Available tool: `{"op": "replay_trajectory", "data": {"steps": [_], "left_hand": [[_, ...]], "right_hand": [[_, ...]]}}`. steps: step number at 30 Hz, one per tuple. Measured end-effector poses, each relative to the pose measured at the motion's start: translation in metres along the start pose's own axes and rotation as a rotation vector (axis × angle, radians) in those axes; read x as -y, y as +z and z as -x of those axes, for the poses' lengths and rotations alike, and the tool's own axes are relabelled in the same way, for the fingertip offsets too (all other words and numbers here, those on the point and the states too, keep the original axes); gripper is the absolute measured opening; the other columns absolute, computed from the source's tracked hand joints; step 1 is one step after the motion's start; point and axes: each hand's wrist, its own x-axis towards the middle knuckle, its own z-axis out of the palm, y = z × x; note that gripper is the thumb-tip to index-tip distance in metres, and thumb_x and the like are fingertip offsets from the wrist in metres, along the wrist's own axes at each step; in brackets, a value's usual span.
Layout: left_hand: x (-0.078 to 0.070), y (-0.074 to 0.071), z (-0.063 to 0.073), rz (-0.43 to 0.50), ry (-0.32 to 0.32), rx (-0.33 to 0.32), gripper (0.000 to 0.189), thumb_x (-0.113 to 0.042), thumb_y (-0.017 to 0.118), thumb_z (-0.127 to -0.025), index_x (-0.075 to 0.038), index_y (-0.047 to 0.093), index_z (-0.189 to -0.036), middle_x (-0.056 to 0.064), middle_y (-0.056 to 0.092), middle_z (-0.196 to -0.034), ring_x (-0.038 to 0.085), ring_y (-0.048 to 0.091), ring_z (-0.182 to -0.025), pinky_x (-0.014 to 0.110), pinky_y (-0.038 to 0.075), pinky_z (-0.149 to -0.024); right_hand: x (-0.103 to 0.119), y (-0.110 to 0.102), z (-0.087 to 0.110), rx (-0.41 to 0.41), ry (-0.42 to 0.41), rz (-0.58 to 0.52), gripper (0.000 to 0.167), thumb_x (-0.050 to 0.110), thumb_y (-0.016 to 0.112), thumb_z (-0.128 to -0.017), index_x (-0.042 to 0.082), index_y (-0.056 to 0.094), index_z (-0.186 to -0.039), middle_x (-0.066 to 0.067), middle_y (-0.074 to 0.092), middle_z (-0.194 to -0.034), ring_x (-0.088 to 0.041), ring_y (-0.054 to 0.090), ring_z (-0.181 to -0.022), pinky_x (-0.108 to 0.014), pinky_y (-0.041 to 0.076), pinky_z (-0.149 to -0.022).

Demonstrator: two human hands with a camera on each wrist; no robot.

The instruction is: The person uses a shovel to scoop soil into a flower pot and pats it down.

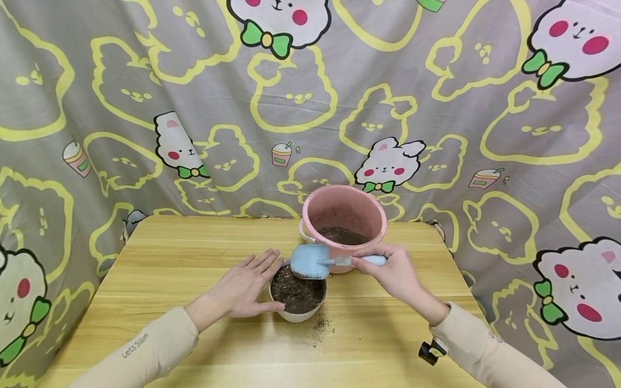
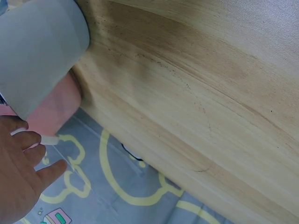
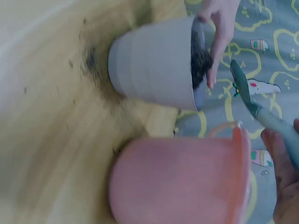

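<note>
A blue garden trowel (image 1: 309, 262) is gripped at its handle by my right hand (image 1: 390, 269), its blade tilted over the far rim of a white flower pot (image 1: 297, 317). Dark soil (image 1: 296, 291) nearly fills that pot. My left hand (image 1: 245, 288) lies along the pot's left side, fingers straight and thumb at the near rim. In the right wrist view the trowel (image 3: 240, 81) shows edge-on above the soil in the pot (image 3: 152, 63). The left wrist view shows the fingers of my left hand (image 2: 18, 172) beside the pot's wall (image 2: 44, 51).
Behind the pot, to the right, stands a pink bucket (image 1: 346, 215) with soil low inside and a white handle (image 1: 305, 231). Soil crumbs (image 1: 322, 323) lie scattered on the wooden table (image 1: 204, 242). A small black object (image 1: 429, 353) is at my right sleeve. A patterned curtain (image 1: 218, 97) hangs behind.
</note>
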Motion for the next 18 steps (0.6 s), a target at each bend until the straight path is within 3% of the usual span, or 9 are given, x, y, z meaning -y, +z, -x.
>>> {"op": "replay_trajectory", "data": {"steps": [3, 6, 11, 18], "left_hand": [[0.000, 0.000, 0.000, 0.000, -0.001, -0.001, 0.103, -0.077, 0.056, -0.093, -0.004, 0.038, -0.163, 0.017, 0.034, -0.172, 0.033, 0.034, -0.161, 0.057, 0.040, -0.126], [0.000, 0.001, 0.000, -0.003, 0.002, -0.006, 0.103, -0.078, 0.056, -0.093, -0.003, 0.039, -0.162, 0.018, 0.035, -0.171, 0.033, 0.035, -0.161, 0.057, 0.040, -0.125], [0.001, 0.001, 0.000, -0.010, 0.007, -0.019, 0.103, -0.079, 0.055, -0.093, -0.003, 0.041, -0.162, 0.018, 0.036, -0.171, 0.034, 0.036, -0.160, 0.057, 0.041, -0.124], [0.001, 0.002, 0.001, -0.005, 0.007, -0.012, 0.103, -0.078, 0.055, -0.094, -0.003, 0.040, -0.162, 0.018, 0.036, -0.171, 0.034, 0.036, -0.160, 0.058, 0.041, -0.124]], "right_hand": [[-0.004, 0.007, 0.004, 0.020, 0.136, -0.140, 0.020, 0.006, 0.078, -0.094, -0.011, 0.078, -0.105, -0.017, 0.080, -0.095, -0.010, 0.079, -0.080, -0.032, 0.068, -0.076], [-0.012, 0.015, 0.007, 0.031, 0.196, -0.193, 0.024, 0.003, 0.077, -0.094, -0.017, 0.074, -0.107, -0.021, 0.079, -0.095, -0.010, 0.079, -0.080, -0.033, 0.067, -0.079], [-0.022, 0.026, 0.013, 0.070, 0.213, -0.205, 0.025, 0.003, 0.078, -0.093, -0.018, 0.074, -0.106, -0.033, 0.078, -0.096, -0.007, 0.079, -0.079, -0.031, 0.067, -0.078], [-0.028, 0.031, 0.017, 0.094, 0.197, -0.181, 0.024, 0.004, 0.077, -0.094, -0.017, 0.074, -0.105, -0.034, 0.077, -0.095, -0.010, 0.080, -0.078, -0.031, 0.067, -0.075]]}}
